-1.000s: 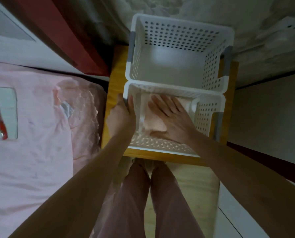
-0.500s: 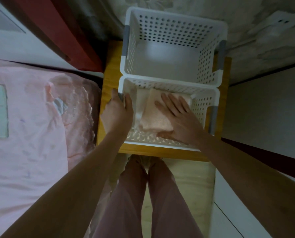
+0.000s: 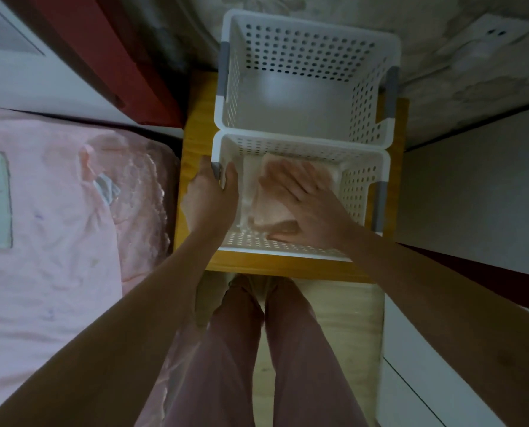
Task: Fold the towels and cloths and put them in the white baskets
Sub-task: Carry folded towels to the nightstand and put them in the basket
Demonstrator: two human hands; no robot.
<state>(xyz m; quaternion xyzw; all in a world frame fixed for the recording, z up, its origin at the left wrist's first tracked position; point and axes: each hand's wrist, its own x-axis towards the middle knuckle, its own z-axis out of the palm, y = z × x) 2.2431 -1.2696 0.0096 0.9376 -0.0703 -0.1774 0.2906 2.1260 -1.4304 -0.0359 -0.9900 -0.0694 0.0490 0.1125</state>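
Observation:
Two white perforated baskets stand one behind the other on a small wooden table (image 3: 192,143). Inside the near basket (image 3: 358,183) lies a folded pink towel (image 3: 268,208), with a white cloth (image 3: 247,192) standing along its left side. My right hand (image 3: 303,201) lies flat on the pink towel, fingers straight and spread. My left hand (image 3: 209,195) grips the near basket's left rim at its grey handle, thumb inside the wall. The far basket (image 3: 300,97) holds nothing that I can see.
A bed with a pink sheet (image 3: 50,241) fills the left side, with a clear plastic wrapper (image 3: 134,192) near its edge. A red headboard (image 3: 109,57) stands at the back left. White furniture (image 3: 472,195) flanks the right. My legs in pink trousers (image 3: 257,349) stand below the table.
My right hand has slid a little forward and left over the pink towel inside the near basket. My left hand has stayed on the basket's left rim.

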